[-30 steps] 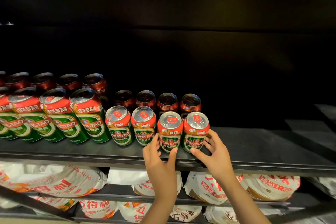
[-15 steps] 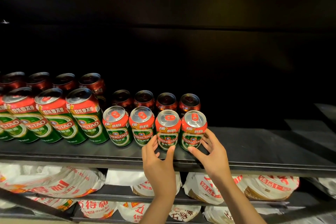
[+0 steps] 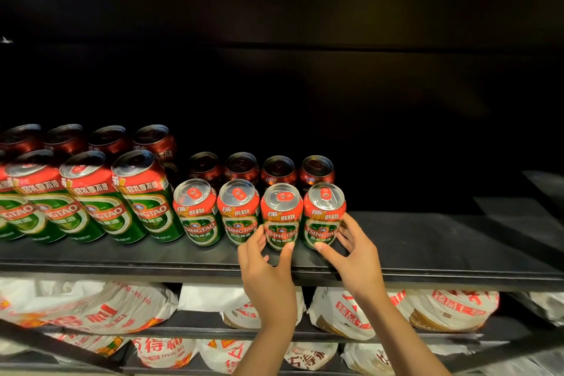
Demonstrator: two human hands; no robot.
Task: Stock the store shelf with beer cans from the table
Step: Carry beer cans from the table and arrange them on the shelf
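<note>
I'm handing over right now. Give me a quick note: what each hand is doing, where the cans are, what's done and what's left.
Left hand: fingers and thumb curled round the third short can, front row.
Right hand: grips the fourth short can, at the row's right end.
Both cans stand upright on the shelf, in line with two more short cans; four darker cans stand behind, tall cans to the left.
Done: short front row is four wide.
Left: let go, fetch more cans; the shelf right of the row is bare. The table is out of view.
</note>
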